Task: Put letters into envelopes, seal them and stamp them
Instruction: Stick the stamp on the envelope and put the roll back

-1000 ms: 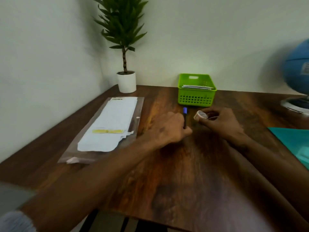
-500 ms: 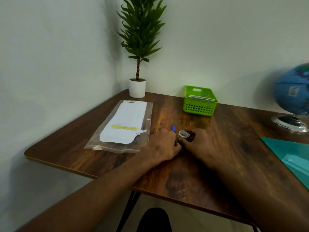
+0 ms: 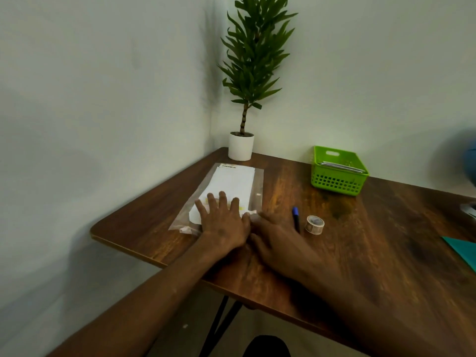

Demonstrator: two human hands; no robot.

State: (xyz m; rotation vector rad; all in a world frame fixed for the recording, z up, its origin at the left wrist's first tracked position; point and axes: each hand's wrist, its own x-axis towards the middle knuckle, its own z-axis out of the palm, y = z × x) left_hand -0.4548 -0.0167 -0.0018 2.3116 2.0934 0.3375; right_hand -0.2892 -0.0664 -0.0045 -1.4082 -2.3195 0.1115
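A clear plastic sleeve [image 3: 257, 186] with white envelopes [image 3: 231, 184] inside lies on the left part of the wooden table [image 3: 373, 253]. My left hand [image 3: 221, 222] rests flat on the sleeve's near end, fingers spread. My right hand [image 3: 275, 238] lies beside it, its fingertips at the sleeve's near right corner; whether they pinch the plastic is unclear. A blue-capped pen [image 3: 296, 219] and a small roll of tape [image 3: 314, 224] lie on the table just right of my right hand, with neither hand on them.
A green basket [image 3: 337, 181] holding papers stands at the back. A potted plant [image 3: 240, 148] sits in the far corner by the walls. A teal folder [image 3: 463, 251] lies at the right edge, and a blue globe [image 3: 471, 163] shows partly beyond it.
Both hands let go of the pen and the tape roll and moved left to the plastic sleeve. The pen and roll now lie free on the table. The view tilted up.
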